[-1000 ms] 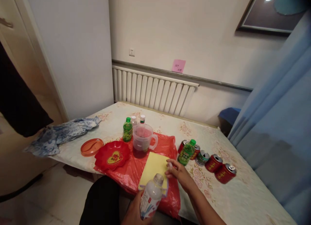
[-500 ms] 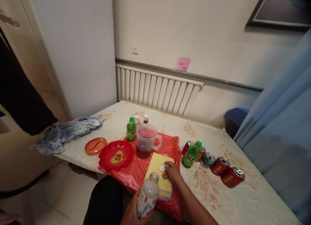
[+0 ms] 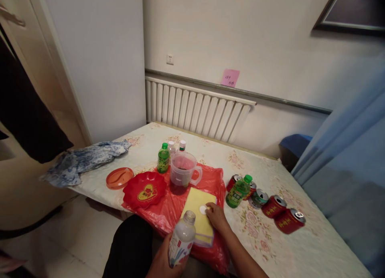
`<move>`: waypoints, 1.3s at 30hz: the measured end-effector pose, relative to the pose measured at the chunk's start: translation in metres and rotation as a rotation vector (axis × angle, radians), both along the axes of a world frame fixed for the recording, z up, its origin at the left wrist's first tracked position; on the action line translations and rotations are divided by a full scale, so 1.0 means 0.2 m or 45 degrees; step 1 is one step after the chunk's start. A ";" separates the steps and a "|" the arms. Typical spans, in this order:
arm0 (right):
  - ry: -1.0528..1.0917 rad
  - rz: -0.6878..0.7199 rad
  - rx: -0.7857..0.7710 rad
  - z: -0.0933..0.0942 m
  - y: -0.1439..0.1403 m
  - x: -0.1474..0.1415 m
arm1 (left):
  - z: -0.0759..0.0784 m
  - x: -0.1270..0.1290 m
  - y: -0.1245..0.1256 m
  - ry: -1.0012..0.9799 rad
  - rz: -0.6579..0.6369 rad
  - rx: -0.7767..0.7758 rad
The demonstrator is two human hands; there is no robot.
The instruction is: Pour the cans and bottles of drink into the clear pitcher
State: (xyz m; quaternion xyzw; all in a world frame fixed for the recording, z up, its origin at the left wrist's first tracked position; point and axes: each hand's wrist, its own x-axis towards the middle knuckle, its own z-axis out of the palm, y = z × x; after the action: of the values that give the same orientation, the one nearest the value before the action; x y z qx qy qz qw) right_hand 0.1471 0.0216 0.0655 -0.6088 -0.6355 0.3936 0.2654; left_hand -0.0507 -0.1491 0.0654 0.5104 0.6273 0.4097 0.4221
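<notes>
The left hand (image 3: 162, 258) wraps snugly round the bottle (image 3: 182, 240). In that grip the bottle stands long way up, leaning a bit right, its open mouth pointing up and away. Past it, to the right, the right hand's (image 3: 215, 218) bent fingers touch the white cap (image 3: 203, 210) over the yellow cloth (image 3: 195, 200); I can't tell if they pinch it. Putting the cap down seems the step; next calls for a steady bottle.

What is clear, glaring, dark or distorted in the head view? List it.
In the head view, the held bottle is clear enough to show label print; same head view, glossy highlights on the red plastic sheet; head view again, the rightmost red can looks stretched outward, top right corner dark.
</notes>
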 end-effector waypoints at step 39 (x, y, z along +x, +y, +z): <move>0.857 0.108 0.246 0.35 0.44 -0.42 | -0.03 -0.11 0.03 -0.098 -0.071 0.052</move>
State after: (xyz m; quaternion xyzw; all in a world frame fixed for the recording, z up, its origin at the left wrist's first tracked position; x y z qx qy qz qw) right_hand 0.0628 0.1087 0.1346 -0.3900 -0.5715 0.5209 0.5000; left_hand -0.0728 -0.1439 0.0599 0.5200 0.5875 0.4298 0.4468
